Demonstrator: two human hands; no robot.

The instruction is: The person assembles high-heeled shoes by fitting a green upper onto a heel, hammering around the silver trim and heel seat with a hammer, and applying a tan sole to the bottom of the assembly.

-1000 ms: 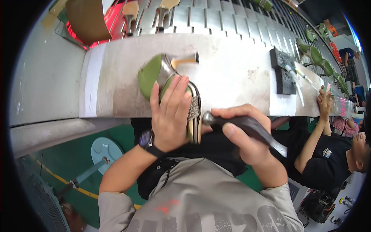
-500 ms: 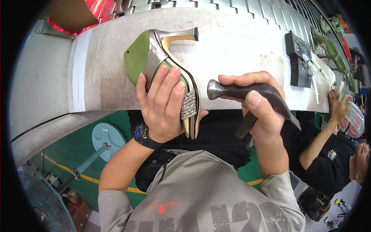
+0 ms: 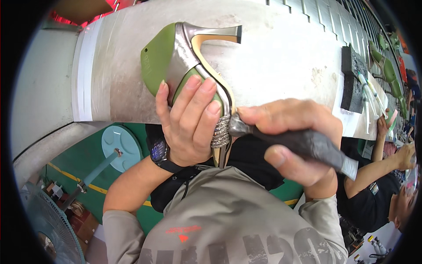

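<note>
My left hand [image 3: 187, 125] is wrapped round a high-heeled shoe [image 3: 187, 50], metallic grey with a tan sole, on a green shoe last [image 3: 157, 61]. The shoe lies on its side, heel pointing right and toe toward my body. A glittery rhinestone strap [image 3: 221, 132] crosses it beside my fingertips. My right hand [image 3: 303, 127] grips a dark hammer [image 3: 299, 143], somewhat blurred. Its round metal face meets the sole edge next to the strap; thumb and fingers lie along the tool. Most of its handle is hidden.
The pale worktable [image 3: 281, 57] has a black block [image 3: 351, 79] and several syringe-like tubes [image 3: 369, 94] at its right. Beyond is a slatted metal conveyor [image 3: 316, 17] with green lasts [image 3: 389, 70]. A co-worker [image 3: 373, 193] is at right, a fan [image 3: 48, 233] lower left.
My right hand has brought the hammer left onto the sole by the strap and turned it. The shoe and my left hand have shifted slightly right in the picture.
</note>
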